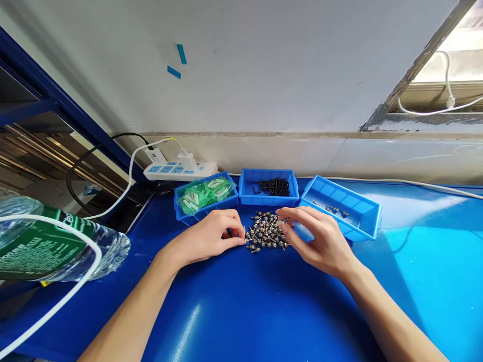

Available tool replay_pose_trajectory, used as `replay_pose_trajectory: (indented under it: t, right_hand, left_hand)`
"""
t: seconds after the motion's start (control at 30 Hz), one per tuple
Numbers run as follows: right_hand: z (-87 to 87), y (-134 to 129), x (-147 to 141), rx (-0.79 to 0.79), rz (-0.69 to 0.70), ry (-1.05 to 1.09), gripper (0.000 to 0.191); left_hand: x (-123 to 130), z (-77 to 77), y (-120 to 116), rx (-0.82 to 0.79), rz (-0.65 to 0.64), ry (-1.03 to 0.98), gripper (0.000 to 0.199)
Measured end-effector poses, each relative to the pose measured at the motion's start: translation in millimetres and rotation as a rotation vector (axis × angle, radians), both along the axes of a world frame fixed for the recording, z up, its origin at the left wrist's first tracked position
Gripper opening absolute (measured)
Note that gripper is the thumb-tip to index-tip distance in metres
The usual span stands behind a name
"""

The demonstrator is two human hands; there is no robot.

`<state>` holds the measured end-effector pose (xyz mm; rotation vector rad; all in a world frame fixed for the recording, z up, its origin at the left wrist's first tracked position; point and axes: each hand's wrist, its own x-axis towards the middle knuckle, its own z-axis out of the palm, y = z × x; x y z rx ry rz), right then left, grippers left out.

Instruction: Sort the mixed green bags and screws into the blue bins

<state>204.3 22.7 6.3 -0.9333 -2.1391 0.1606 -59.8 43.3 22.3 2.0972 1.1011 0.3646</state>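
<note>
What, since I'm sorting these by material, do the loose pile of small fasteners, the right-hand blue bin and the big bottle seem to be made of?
Small fasteners: probably metal, perhaps plated; silvery with bright glints.
Right-hand bin: likely molded plastic, smooth with a slight sheen; evenly blue, ribbed walls.
Bottle: apparently clear, glossy plastic; see-through, rippled body.

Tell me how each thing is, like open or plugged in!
Left bin: open, holding green bags
Middle bin: open, holding black screws
Right bin: open, few screws inside
Metal screw pile: loose
Power strip: plugs in
Plastic bottle: label on
Left hand: fingers bent, at pile's edge
Right hand: fingers at pile
</note>
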Motion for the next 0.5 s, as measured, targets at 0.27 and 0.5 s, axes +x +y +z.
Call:
replay_pose_trajectory:
  t: [0.27, 0.5]
  right_hand:
    - [-1.8, -3.1, -3.3, 0.064, 0.047, -0.047, 0.013]
    - [-2.4, -9.1, -13.9, -0.167, 0.118, 0.122, 0.02]
  left_hand:
    - [-1.1, 11.8, -0.5, 0.101, 0.029, -0.09, 0.014]
    - [6.5, 8.4, -3.7, 0.116, 0.051, -0.266, 0.008]
